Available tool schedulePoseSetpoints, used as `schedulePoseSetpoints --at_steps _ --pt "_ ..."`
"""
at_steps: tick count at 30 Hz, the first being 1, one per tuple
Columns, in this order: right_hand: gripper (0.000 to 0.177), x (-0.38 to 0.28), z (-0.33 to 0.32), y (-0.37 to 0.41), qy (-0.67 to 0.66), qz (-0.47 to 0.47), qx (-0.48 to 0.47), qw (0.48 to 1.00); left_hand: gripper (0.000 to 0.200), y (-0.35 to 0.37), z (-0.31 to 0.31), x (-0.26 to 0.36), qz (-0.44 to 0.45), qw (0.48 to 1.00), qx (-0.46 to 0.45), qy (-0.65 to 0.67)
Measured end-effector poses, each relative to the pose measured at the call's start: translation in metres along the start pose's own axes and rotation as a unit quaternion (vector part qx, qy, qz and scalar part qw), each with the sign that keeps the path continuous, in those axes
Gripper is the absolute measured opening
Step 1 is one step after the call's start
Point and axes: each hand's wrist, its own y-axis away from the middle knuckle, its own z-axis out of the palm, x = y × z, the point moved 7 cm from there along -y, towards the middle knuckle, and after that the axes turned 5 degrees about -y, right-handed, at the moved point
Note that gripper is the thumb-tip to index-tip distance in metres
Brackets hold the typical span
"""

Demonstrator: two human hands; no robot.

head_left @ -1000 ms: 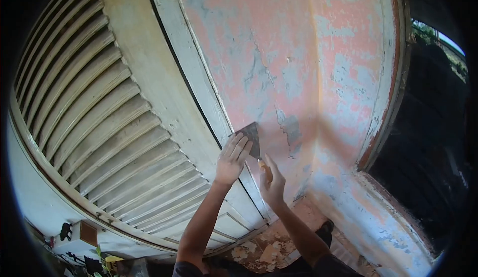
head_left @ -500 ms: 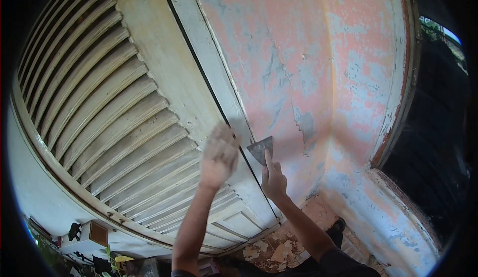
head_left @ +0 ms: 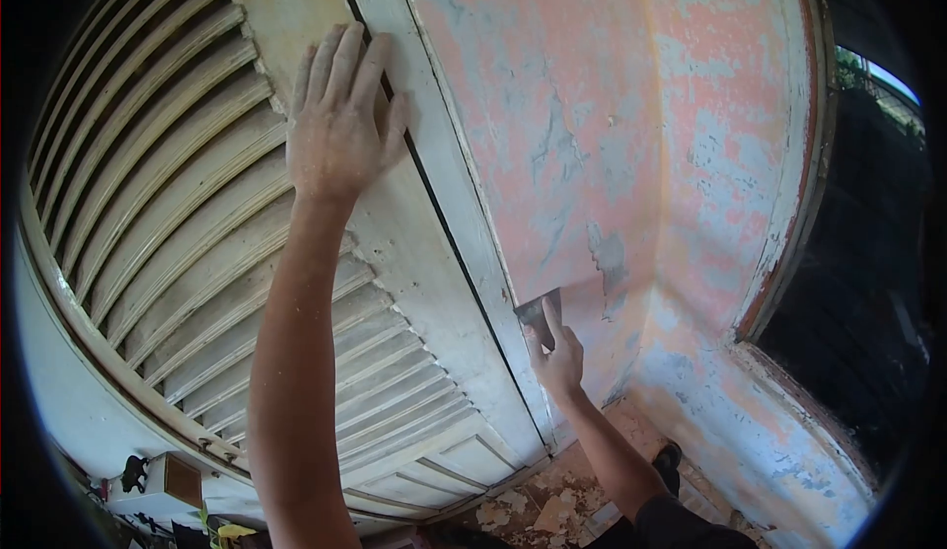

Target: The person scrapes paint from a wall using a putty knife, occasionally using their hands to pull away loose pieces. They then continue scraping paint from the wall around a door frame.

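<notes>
My left hand [head_left: 338, 125] lies flat against the frame of the louvred shutter [head_left: 286, 6], fingers spread and thumb out to the right. Dust covers its back and fingers. Lower and to the right, my right hand [head_left: 560, 360] is closed round a scraper, with the index finger stretched along it. The scraper's broad metal blade [head_left: 538, 309] touches the peeling pink and blue wall [head_left: 552, 204] beside the pale wooden door frame [head_left: 449, 154]. The scraper's handle is hidden in my fingers.
Paint flakes [head_left: 557, 510] litter the floor below the wall. At the right stands a dark window [head_left: 838, 243] above a blue-painted ledge [head_left: 750, 431]. A white box [head_left: 158, 480] with a small black animal figure [head_left: 134, 472] is at the lower left. One dark shoe [head_left: 669, 453] shows near the corner.
My left hand has moved up and left and now rests on the shutter frame. My right hand has shifted slightly down and right with the scraper, which now sits by the frame's edge.
</notes>
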Motion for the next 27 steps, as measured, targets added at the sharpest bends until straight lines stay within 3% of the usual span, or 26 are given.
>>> schedulePoseSetpoints --at_steps 4,6,10,13,18,20,21,22,24,26,27 --pt "0.06 0.0 0.001 -0.003 -0.039 -0.02 -0.005 0.999 0.051 0.003 0.001 -0.001 -0.017 0.999 -0.001 -0.031" --pt "0.056 0.001 0.001 -0.006 -0.089 -0.039 0.046 0.994 0.05 0.004 0.002 -0.002 -0.012 0.999 0.016 -0.036" --pt "0.05 -0.006 0.002 -0.036 -0.14 0.004 0.083 0.987 0.049 0.006 0.001 -0.002 -0.017 0.999 0.025 -0.041" --pt "0.052 -0.029 -0.017 -0.062 -0.14 0.072 0.048 0.986 0.05 0.007 0.002 -0.003 -0.017 0.999 0.028 -0.038" --pt "0.054 -0.035 -0.031 -0.071 -0.046 0.1 0.006 0.994 0.05 0.003 -0.005 0.003 -0.024 0.999 0.031 -0.03" --pt "0.054 -0.037 -0.03 -0.07 -0.095 0.139 0.004 0.986 0.05 0.004 -0.004 0.002 -0.012 0.998 0.038 -0.052" --pt "0.05 -0.018 -0.014 -0.07 -0.169 0.095 0.074 0.978 0.049 0.004 -0.004 0.002 -0.014 0.998 0.039 -0.05" --pt "0.05 -0.028 -0.01 -0.078 -0.16 0.095 0.08 0.979 0.049 0.002 -0.003 -0.001 -0.018 0.998 0.044 -0.04" --pt "0.045 -0.03 -0.012 -0.088 -0.209 0.244 0.114 0.94 0.047 0.006 -0.005 -0.004 -0.008 0.998 0.056 -0.023" --pt "0.04 -0.026 -0.013 -0.115 -0.363 0.372 0.114 0.846 0.046 0.01 -0.008 -0.009 -0.02 0.998 0.048 -0.032" --pt "0.04 -0.025 -0.019 -0.131 -0.36 0.37 0.119 0.848 0.046 0.011 -0.01 -0.011 -0.017 0.998 0.06 -0.023"
